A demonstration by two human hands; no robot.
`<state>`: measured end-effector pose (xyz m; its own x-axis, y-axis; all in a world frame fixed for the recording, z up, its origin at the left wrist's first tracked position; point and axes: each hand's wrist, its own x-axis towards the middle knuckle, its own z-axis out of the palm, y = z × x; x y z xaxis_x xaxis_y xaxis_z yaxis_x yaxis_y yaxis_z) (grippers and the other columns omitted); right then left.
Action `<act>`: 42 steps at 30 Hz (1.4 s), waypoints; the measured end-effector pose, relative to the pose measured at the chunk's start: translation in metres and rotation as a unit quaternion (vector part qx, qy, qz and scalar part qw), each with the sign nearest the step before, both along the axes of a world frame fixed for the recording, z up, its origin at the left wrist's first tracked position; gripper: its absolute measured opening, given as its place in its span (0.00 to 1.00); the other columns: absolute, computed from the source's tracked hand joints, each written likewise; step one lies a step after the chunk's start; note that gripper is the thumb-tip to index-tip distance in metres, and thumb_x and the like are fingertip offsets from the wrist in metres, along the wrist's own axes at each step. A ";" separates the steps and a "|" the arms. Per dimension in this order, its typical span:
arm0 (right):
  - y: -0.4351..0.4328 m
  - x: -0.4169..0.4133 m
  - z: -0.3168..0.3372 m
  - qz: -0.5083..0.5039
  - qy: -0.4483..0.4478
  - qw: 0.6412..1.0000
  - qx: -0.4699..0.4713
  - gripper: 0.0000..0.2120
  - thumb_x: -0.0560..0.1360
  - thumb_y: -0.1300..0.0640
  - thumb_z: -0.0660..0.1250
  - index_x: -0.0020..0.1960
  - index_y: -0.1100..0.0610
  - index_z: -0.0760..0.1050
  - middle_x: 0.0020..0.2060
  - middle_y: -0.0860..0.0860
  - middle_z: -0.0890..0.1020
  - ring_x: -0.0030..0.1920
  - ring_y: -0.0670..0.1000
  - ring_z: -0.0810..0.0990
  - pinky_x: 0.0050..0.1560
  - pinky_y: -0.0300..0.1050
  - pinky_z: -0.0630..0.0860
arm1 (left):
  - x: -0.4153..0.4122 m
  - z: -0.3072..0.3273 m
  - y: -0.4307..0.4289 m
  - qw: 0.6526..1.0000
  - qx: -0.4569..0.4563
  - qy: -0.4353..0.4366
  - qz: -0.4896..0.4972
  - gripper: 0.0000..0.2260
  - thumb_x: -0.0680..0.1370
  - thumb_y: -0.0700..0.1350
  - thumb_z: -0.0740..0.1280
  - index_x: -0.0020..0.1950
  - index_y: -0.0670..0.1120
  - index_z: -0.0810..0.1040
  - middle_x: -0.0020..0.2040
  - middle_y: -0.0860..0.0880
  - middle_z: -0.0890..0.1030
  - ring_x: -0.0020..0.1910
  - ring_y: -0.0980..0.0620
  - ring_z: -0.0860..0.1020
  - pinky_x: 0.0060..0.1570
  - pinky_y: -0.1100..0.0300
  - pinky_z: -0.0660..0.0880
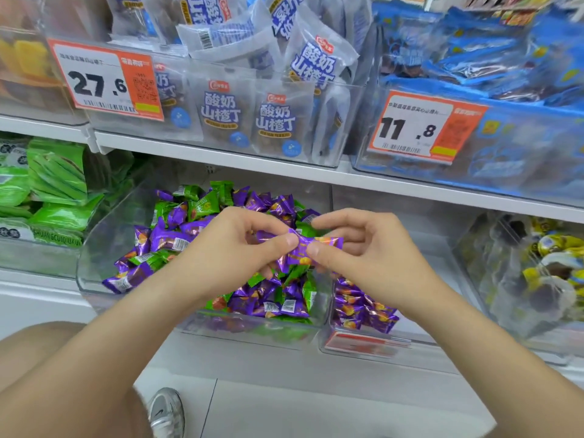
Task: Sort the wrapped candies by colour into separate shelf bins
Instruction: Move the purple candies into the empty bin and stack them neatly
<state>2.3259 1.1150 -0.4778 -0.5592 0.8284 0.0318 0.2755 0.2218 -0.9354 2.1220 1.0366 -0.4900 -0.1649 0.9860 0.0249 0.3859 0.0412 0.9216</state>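
Pinching one purple foil-wrapped candy (319, 243) from both ends: left hand (240, 245) has thumb and forefinger on its 9 o'clock end, right hand (357, 248) has thumb and forefinger on the middle and 3 o'clock end. The other fingers of both hands are curled. More purple wrapper shows under the left fingers; cannot tell if it is a second piece.

The candy is in the air, directly above the clear plastic scoop-front bin (104, 248) on the lower shelf. That bin holds a mixed heap of purple and green wrapped candies (196, 213).

Neighbours of the mixed bin:
- 3 o'clock, touching: a second clear bin (328, 346) with only purple wrapped candies (363, 308) visible in it and a blurred red label (366, 344) on its front.
- Further at 3 o'clock: a clear bin with yellow-wrapped pieces (550, 248).
- 9 o'clock: a bin of green packets (57, 184).
- 12 o'clock, on the white shelf board (221, 159) above: a clear bin of white-and-blue pouches (227, 112) with an orange-edged price tag reading 27.6 (104, 80).
- 1 o'clock: a bin of blue packets (493, 58) with a tag reading 11.8 (417, 128).

At 6 o'clock in the frame is a grey sneaker (166, 412) on the pale tiled floor (316, 412), with a bare knee (31, 352) at 8 o'clock.
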 end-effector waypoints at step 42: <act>0.036 0.098 -0.024 0.068 -0.054 0.996 0.026 0.14 0.74 0.62 0.73 0.59 0.53 0.84 0.46 0.55 0.88 0.47 0.60 0.86 0.51 0.55 0.83 | 0.087 -0.031 0.021 0.981 0.150 0.125 0.017 0.15 0.68 0.69 0.73 0.39 0.59 0.87 0.32 0.51 0.75 0.33 0.53 0.70 0.33 0.57 0.67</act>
